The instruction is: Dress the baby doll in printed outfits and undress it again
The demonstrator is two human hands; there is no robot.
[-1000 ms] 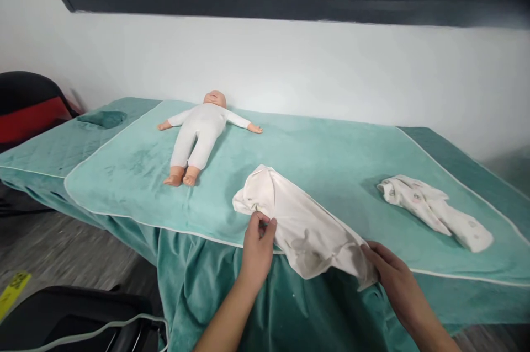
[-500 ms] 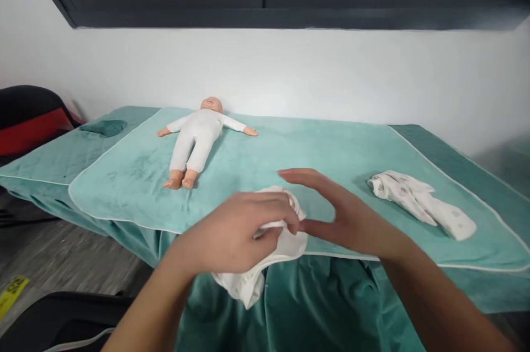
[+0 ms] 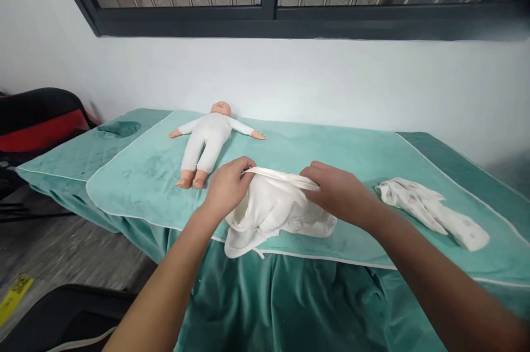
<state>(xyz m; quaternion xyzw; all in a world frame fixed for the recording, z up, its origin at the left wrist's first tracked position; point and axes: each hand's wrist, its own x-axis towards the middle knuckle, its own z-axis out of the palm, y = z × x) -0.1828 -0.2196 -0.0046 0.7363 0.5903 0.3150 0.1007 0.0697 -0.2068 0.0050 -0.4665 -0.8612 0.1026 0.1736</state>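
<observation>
Left hand (image 3: 227, 186) and right hand (image 3: 342, 192) each pinch one edge of a white cloth (image 3: 285, 209), fingers closed on the band, the two grips apart with the edge drawn out between them. Some of the right fingertips are hidden by the fabric and the hand itself. The white cloth is to the right of the doll (image 3: 210, 134) and closer to the person than it, over the near part of the bed (image 3: 331, 150); whether its lower folds rest there or hang just above, I cannot tell.

As far as this moment shows, the handling looks to be at an early stage. Done: the white cloth is gripped at two places and one edge is pulled fairly straight. Not done: its body hangs in folds, bunched and unspread, with a thin tie or strip loose at the bottom. It does not touch the doll, which lies on its back, limbs apart, with no hand on it. Farther right of the doll, a printed cloth (image 3: 434, 211) lies gathered and unopened, clear of both hands.
</observation>
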